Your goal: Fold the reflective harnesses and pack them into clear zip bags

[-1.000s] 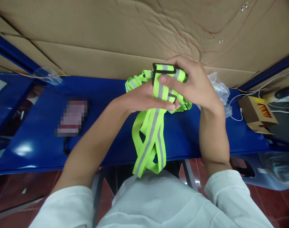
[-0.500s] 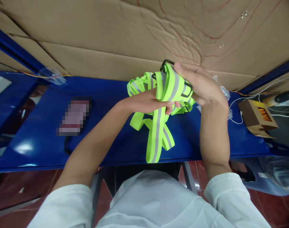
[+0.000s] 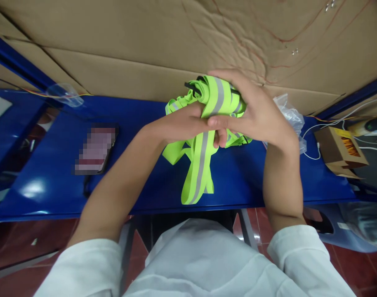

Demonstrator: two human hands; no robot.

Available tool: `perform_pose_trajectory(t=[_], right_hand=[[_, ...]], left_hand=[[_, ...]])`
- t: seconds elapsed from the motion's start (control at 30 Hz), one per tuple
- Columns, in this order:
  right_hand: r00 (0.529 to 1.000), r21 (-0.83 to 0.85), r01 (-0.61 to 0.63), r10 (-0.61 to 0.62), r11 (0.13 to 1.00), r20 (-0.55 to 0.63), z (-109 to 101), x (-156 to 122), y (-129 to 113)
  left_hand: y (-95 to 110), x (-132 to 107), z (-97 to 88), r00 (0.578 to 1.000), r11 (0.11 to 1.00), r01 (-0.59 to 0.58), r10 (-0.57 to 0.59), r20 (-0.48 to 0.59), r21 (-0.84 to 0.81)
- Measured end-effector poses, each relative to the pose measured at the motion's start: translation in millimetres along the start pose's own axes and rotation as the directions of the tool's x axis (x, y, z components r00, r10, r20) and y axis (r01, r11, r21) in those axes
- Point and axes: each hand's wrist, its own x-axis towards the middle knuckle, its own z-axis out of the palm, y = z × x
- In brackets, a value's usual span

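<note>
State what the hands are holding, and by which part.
A yellow-green reflective strap, held by its rolled-up part, between the left hand and the right hand.

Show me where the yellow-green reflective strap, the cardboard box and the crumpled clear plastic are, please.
Yellow-green reflective strap (image 3: 218,98): head view, on its rolled-up part.
Cardboard box (image 3: 331,147): head view, on its brown side.
Crumpled clear plastic (image 3: 289,115): head view, around its middle.

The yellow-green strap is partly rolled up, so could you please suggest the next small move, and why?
I would probably wind in the loose tail next: the right hand and left hand hold the rolled strap, while the tail extends unrolled below.
</note>
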Motion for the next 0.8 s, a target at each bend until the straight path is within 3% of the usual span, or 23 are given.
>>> perform_pose_trajectory(t=[0.07, 0.13, 0.2, 0.27, 0.3, 0.37, 0.47, 0.53, 0.63, 0.7, 0.8], right_hand=[[0.992, -0.074, 0.124, -0.123, 0.99, 0.015, 1.6, 0.9, -1.5], [0.982, -0.119, 0.17, -0.179, 0.978, -0.066, 5.3, 2.1, -3.5], [0.952, -0.089, 0.102, -0.123, 0.991, -0.281, 10.1, 3.0, -6.2], [0.898, 0.059, 0.006, 0.021, 0.998, -0.44, 14.7, 4.4, -7.3], [0.891, 0.165, -0.027, 0.099, 0.986, -0.444, 16.5, 5.4, -6.5], [0.93, 0.352, -0.094, 0.209, 0.931, -0.304, 18.7, 8.3, -1.6], [0.964, 0.445, -0.19, 0.252, 0.875, -0.084, 21.2, 14.3, 10.1], [0.962, 0.455, -0.196, 0.261, 0.869, -0.083, 24.5, 18.4, 16.6], [0.948, 0.483, -0.101, 0.231, 0.87, -0.218, 31.2, 22.6, 19.3], [0.885, 0.423, 0.017, 0.183, 0.906, -0.428, 32.8, 22.8, 16.5], [0.704, 0.069, 0.116, -0.033, 0.991, -0.71, 25.0, 18.0, 9.4]], left_hand=[[2.0, 0.2, 0.8, 1.0, 1.0, 0.003, -0.003, 0.026, 0.012], [2.5, 0.8, 1.2, 0.999, 1.0, 0.027, -0.026, 0.021, -0.012], [2.1, 1.2, 0.7, 0.998, 0.998, 0.055, -0.055, 0.01, -0.04], [2.1, 1.0, -0.2, 0.998, 0.997, 0.062, -0.062, 0.009, -0.051], [2.6, 0.7, -0.5, 0.998, 0.997, 0.062, -0.061, 0.012, -0.052], [4.5, 0.0, -0.6, 0.998, 0.996, 0.066, -0.065, 0.016, -0.058], [7.4, -0.7, -0.1, 0.996, 0.994, 0.087, -0.085, 0.026, -0.059], [7.3, -0.4, -0.2, 0.997, 0.995, 0.08, -0.08, 0.007, -0.051], [2.1, 0.2, -2.9, 0.997, 0.993, 0.061, -0.065, -0.035, -0.105], [-4.3, -0.2, -6.9, 0.996, 0.98, 0.064, -0.076, -0.055, -0.19], [-14.0, -2.7, -15.8, 0.987, 0.953, 0.064, -0.104, -0.12, -0.298]])
